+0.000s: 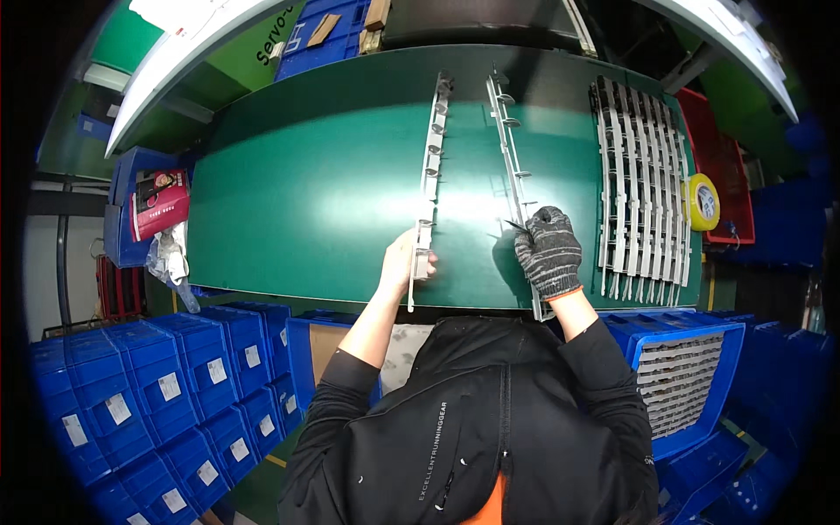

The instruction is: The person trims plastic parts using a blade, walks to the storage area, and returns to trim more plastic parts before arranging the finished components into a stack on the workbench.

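Note:
A long, narrow metal strip (430,166) with several bent tabs lies lengthwise near the middle of the green table (306,184). My bare left hand (401,261) grips its near end, thumb and fingers around it. A second, similar strip (505,136) with curved tabs lies to the right, slightly slanted. Over its near part is my right hand (551,252), in a grey-and-black knit glove with the fingers curled. A thin dark pointed tool (517,227) sticks out leftward from this fist; its exact kind cannot be made out.
Several strips (643,188) lie side by side at the right, next to a yellow tape roll (703,202) and a red bin (733,188). Below stands a blue crate (733,359) of strips. Blue crates (184,350) are stacked at lower left; a red package (161,206) sits at the table's left end.

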Motion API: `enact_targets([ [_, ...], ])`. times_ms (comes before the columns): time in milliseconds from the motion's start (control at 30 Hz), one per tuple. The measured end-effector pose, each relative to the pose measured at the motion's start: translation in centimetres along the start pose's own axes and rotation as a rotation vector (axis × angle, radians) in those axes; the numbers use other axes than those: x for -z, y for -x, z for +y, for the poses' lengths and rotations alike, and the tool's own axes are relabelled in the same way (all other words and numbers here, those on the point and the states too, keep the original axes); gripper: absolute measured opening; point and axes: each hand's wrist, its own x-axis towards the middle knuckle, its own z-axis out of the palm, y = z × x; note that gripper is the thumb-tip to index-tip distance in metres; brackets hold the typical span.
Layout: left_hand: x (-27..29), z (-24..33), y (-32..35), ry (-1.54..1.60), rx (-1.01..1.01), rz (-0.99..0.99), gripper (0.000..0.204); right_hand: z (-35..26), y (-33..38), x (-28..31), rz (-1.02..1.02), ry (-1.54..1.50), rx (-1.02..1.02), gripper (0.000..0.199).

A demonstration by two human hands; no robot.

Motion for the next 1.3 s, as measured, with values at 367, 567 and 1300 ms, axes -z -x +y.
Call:
enact_targets([
  [367,-4.6,16.7,1.1,0.217,-0.636,0.101,0.028,-4.6,4.0,5.7,-0.083,-0.311,0.537,0.018],
  [567,-4.3,21.9,4.5,0.280,-0.841,0.187,0.027,-6.2,3.8,6.0,0.030,-0.354,0.657,0.025],
  [1300,-10.0,12.0,9.1,-0.297,-0.101,-0.216,0.023,-5.2,3.9,5.3,-0.044,-0.699,0.160,0.018],
])
